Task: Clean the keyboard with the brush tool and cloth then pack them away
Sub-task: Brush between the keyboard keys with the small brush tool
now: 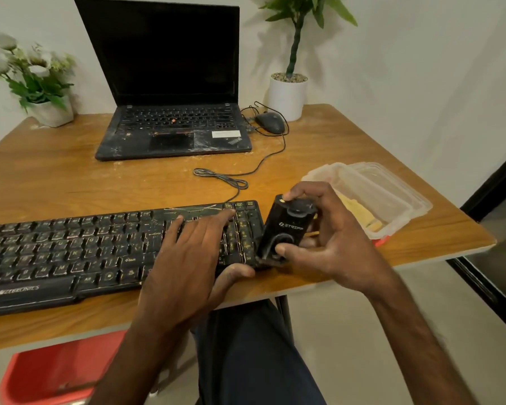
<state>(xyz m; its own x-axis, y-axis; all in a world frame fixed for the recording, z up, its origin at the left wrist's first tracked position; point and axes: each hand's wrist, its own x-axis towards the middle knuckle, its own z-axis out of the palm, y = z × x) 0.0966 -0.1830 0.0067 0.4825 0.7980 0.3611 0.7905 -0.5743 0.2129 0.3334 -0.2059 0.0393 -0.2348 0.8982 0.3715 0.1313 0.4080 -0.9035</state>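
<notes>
Here right hand (333,244) holds brush tool (289,226), left hand (187,258) presses keyboard (70,249).

Glossy wooden table (56,176) — brush tool (287,229) seemingly plastic.

Left hand (187,252) is laid flat, palm down, fingers straight and a bit spread on the keyboard (70,252), with the thumb tucked at its front edge. Right hand (330,244) is curled round the brush tool (287,229), forefinger hooked over the top end and thumb pressed on the lower end. Both forearms are bare and come in from below, the hands just beside each other.
</notes>
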